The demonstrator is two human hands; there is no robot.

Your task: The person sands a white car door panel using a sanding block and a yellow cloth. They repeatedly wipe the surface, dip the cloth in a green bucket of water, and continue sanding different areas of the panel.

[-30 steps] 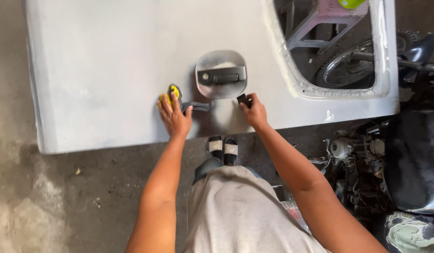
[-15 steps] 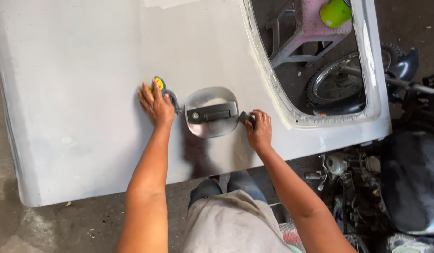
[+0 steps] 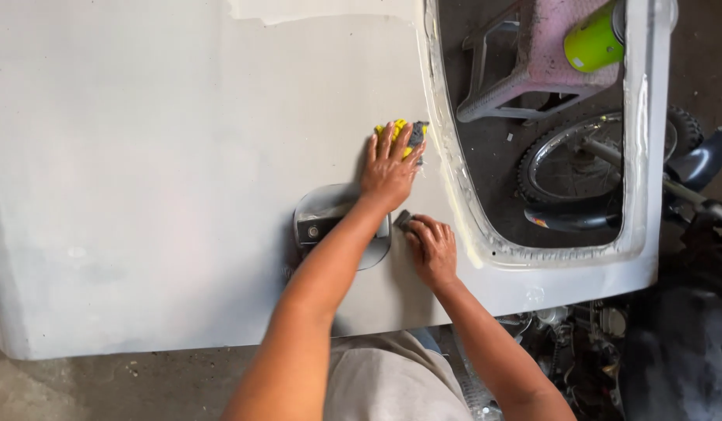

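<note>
Even, soft daylight; mild glare on the panel (image 3: 181,156), slight blur.
</note>
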